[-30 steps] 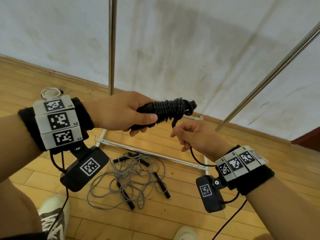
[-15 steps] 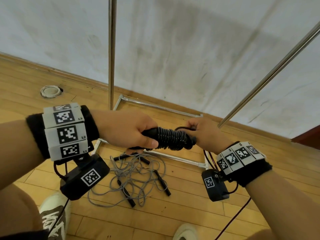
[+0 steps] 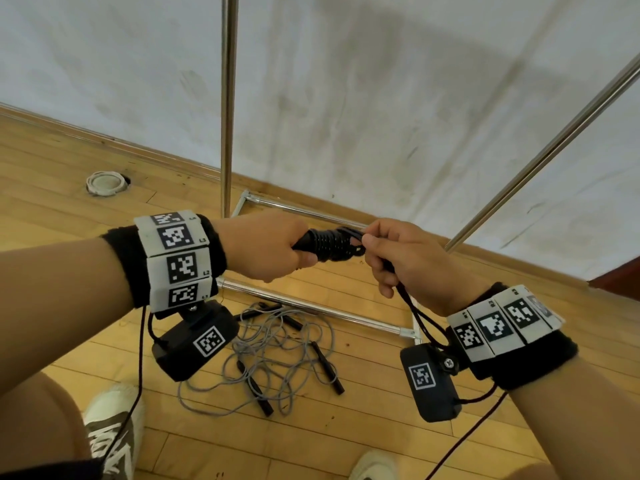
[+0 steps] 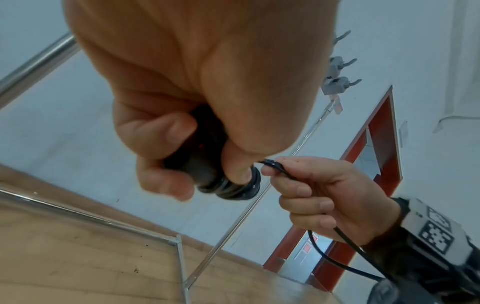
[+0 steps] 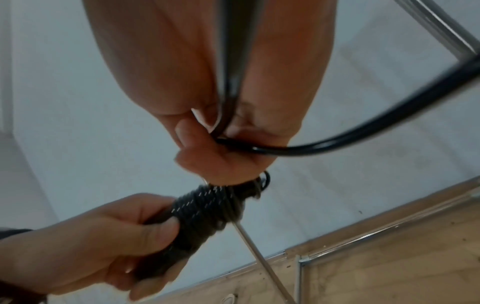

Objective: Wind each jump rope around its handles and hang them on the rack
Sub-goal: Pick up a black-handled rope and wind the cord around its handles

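The left hand (image 3: 266, 249) is wrapped around the handles of a black jump rope (image 3: 330, 244), fingers curled under and thumb pressed on the first coils, so the wound bundle sticks out to the right of the fist at chest height, well above the floor. The right hand (image 3: 408, 259) sits just beside the free end of that bundle, touching it, with thumb and forefinger pinching the last stretch of black cord (image 4: 275, 166); the rest of that cord passes through the curled fingers and hangs out below the palm in a loop (image 5: 363, 133) toward the wrist. The coils lie tight and side by side along the handles, with a looser knot of turns at the tip. Below the hands, on the wooden floor (image 3: 363, 438), a heap of grey jump ropes (image 3: 273, 355) with black handles lies tangled and unwound, just in front of the rack's base bar (image 3: 311, 306). The rack (image 3: 228, 98) is chrome tubing: one upright rises behind the left hand, another slants up at the right. A white ring-shaped object (image 3: 105, 182) lies on the floor near the stained white wall (image 3: 381, 98). Two light shoes show at the bottom edge
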A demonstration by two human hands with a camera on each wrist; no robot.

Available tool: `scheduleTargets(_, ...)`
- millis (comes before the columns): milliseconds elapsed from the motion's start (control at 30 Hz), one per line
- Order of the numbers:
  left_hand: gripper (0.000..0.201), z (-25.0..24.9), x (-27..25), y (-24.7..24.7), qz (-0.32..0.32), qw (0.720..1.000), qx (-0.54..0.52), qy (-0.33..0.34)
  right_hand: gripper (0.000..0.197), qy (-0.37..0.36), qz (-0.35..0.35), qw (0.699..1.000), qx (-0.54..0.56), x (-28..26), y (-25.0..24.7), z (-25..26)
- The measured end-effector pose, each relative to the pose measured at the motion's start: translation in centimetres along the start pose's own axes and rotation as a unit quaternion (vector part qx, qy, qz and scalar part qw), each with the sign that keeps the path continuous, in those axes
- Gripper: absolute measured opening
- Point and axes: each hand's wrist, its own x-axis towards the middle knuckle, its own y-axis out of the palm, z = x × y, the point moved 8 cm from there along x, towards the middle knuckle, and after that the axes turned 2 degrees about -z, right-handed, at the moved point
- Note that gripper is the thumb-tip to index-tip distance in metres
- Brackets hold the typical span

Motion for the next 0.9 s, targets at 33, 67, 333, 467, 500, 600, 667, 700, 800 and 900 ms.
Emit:
scheduleTargets(33, 0.013, -0.1, 0.1, -0.5, -0.024, 1.0, -0.015, 0.004, 0.018, -0.003, 0.001, 1.0, 0.02, -0.1, 0.3, 0.2)
scheduleTargets(67, 0.013, -0.3, 0.2, -1.1, -0.048, 0.998, -0.034, 0.008, 0.017, -0.01, 0.001, 0.999, 0.039, -0.2, 0.7, 0.4)
scheduleTargets(333, 0.017, -0.8, -0.2, -3.6, -0.142, 0.972, -0.189, 0.009, 0.024, -0.042, -0.034, 0.994, 0.099, 0.1, 0.9, 0.7)
scheduleTargets(467, 0.017, -1.1, -0.7, -3.1, -0.099, 0.959, -0.263, 0.021, 0.026, -0.028, -0.032, 0.996, 0.084, 0.0, 1.0, 0.1)
scheduleTargets(500, 0.018, -1.2, -0.8, -2.9, -0.084, 0.957, -0.275, 0.027, 0.026, -0.028, -0.03, 0.995, 0.087, 0.0, 1.0, 0.1)
scheduleTargets(600, 0.022, -1.3, -1.2, -2.9, -0.054, 0.947, -0.313, 0.044, 0.032, -0.041, -0.035, 0.994, 0.096, -0.1, 1.0, 0.5)
scheduleTargets(667, 0.027, -1.6, -1.4, -2.9, -0.043, 0.94, -0.334, 0.059, 0.039, -0.046, -0.048, 0.993, 0.095, -0.1, 0.7, 0.5)
scheduleTargets(700, 0.03, -1.7, -1.6, -2.9, -0.038, 0.936, -0.344, 0.067, 0.043, -0.045, -0.056, 0.993, 0.092, -0.1, 0.5, 0.5)
scheduleTargets(800, 0.037, -2.2, -1.8, -2.7, -0.012, 0.926, -0.369, 0.081, 0.046, -0.053, -0.071, 0.992, 0.091, -0.2, -0.1, 0.5)
scheduleTargets(900, 0.045, -2.3, -2.0, -2.5, 0.025, 0.925, -0.371, 0.082, 0.055, -0.089, -0.074, 0.988, 0.097, -0.3, -0.1, 1.3)
